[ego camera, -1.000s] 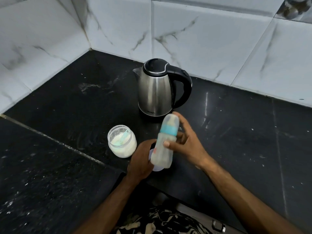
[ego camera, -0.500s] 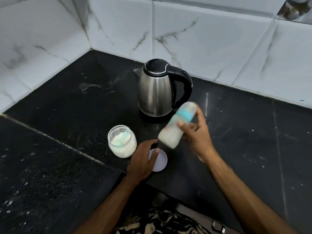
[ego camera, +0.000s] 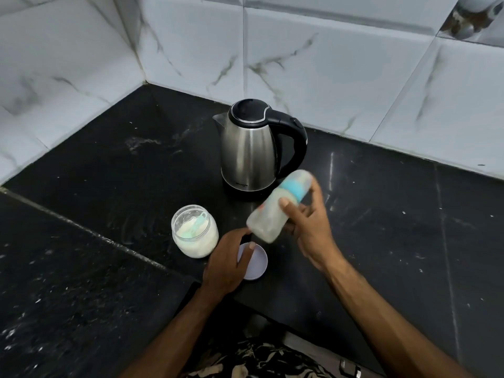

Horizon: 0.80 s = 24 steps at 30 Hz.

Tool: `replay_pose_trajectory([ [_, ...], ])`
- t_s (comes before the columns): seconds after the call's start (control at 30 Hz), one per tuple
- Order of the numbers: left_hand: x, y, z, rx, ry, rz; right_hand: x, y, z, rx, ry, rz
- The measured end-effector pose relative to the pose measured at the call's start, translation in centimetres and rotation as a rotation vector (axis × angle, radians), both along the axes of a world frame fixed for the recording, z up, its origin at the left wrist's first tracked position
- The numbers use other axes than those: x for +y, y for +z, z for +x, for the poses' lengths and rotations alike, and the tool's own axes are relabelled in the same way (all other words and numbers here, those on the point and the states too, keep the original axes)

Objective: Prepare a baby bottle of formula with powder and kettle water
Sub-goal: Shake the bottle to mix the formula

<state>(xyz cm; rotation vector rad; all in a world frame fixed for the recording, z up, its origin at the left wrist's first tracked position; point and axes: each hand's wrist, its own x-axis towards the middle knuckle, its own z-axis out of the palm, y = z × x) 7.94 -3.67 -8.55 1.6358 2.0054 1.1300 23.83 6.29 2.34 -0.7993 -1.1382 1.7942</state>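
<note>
- Bottle [ego camera: 278, 205] is up in the air, just in front of the kettle [ego camera: 252, 148] and a bit to its right. It is tipped, with its blue ring and clear cap pointing up and to the right. It looks blurry.
- The right hand [ego camera: 308, 227] is wrapped around the bottle and holds it off the black worktop [ego camera: 409, 241].
- The kettle is shiny metal with a black lid and a black handle. It stands near the corner of the white tiled wall [ego camera: 313, 64].
- An open jar [ego camera: 195, 231] of white powder stands in front of the kettle and to its left. A blue-green scoop [ego camera: 197, 223] sits inside the jar.
- A round, pale lid [ego camera: 257, 263] lies flat on the worktop in front of the kettle, just right of the jar.
- The left hand [ego camera: 229, 264] rests over the left part of the lid and hides some of it. Its fingers are loose and hold nothing I can see.
- The bottom of the bottle hangs just above the lid and the left hand.
</note>
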Motion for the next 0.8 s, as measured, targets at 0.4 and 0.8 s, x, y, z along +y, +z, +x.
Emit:
replay_pose_trajectory([
  [0.4, 0.0, 0.3, 0.0, -0.03, -0.053, 0.013, 0.3, 0.1, 0.2, -0.057, 0.076, 0.029],
  [0.8, 0.1, -0.3, 0.0, -0.017, 0.01, -0.015, 0.2, 0.2, -0.5, -0.025, 0.105, -0.044],
])
